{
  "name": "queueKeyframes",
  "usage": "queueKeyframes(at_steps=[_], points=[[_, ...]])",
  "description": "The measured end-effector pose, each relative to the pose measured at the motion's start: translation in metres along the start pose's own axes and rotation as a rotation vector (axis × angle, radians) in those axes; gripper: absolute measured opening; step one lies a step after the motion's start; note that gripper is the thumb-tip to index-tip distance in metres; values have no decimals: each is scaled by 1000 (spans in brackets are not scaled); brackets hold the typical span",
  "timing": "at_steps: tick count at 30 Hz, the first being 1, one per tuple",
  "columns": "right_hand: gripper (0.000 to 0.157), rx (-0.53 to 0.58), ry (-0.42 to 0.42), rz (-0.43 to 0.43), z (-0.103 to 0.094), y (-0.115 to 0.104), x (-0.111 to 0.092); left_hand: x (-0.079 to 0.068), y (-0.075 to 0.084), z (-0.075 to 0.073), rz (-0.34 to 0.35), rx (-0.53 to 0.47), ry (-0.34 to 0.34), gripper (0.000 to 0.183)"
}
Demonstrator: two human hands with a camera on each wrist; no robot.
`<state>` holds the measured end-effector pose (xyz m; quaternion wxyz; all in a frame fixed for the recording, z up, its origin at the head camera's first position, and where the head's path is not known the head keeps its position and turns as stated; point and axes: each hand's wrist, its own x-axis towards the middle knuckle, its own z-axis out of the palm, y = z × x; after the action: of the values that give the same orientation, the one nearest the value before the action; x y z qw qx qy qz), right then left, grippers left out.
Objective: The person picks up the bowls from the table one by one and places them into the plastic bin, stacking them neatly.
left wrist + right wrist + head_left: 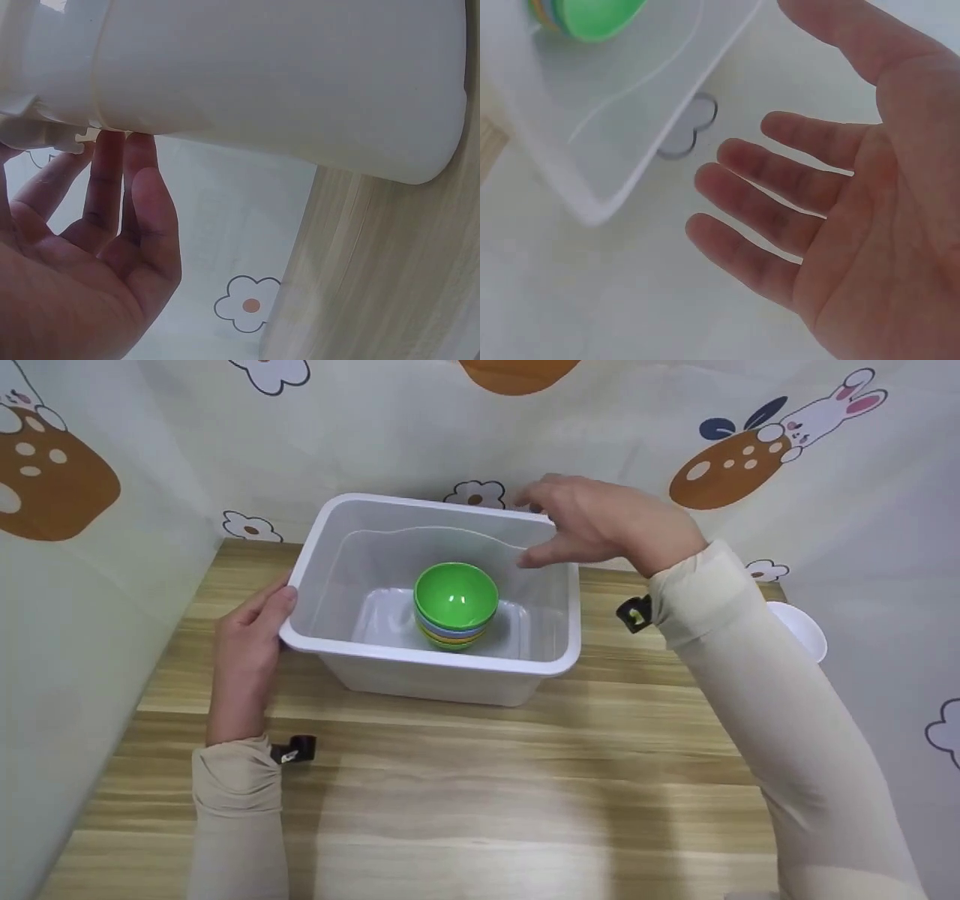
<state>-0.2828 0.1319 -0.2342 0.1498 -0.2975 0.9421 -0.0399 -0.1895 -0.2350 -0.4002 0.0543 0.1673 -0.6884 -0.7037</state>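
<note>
A white plastic bin (431,675) stands on the wooden table near the back wall. Inside it is a stack of nested bowls (456,598), a green one on top with blue, yellow and green rims below. My left hand (251,652) grips the bin's left rim, thumb on top; the left wrist view shows its fingers (154,210) bent up under the edge. Over the bin's back right corner hovers my right hand (600,521), thumb and fingers spread. It holds nothing; in the right wrist view its palm (889,232) faces the camera, apart from the bin.
A white round dish (799,631) sits at the table's right edge, partly behind the right forearm. Pale cloth with printed flowers and rabbits (814,427) hangs close behind the bin and along both sides. Bare wood (465,780) lies in front of the bin.
</note>
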Motion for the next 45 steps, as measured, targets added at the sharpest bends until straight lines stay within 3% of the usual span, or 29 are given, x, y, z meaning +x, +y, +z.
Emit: queueKeyframes(at_steps=[10,14,17,23,28,39,45], points=[[85,29,101,109,-1,43,-40,1,2,1,14,34,-9,51],[83,23,172,135,4,62,-54,-1,3,-1,-18,72,-3,54],[81,42,212,162,8,81,-65,-1,0,1,-12,38,7,52],[82,125,245,248,16,120,-92,1,-1,3,5,28,11,49],[77,261,336,341,22,148,-109,1,1,0,2,-6,14,50],[83,273,393,487,63,191,-132,-3,-1,-1,-15,24,2,52],[91,307,406,566,93,206,-140,-2,0,-2,-6,-34,-11,54]])
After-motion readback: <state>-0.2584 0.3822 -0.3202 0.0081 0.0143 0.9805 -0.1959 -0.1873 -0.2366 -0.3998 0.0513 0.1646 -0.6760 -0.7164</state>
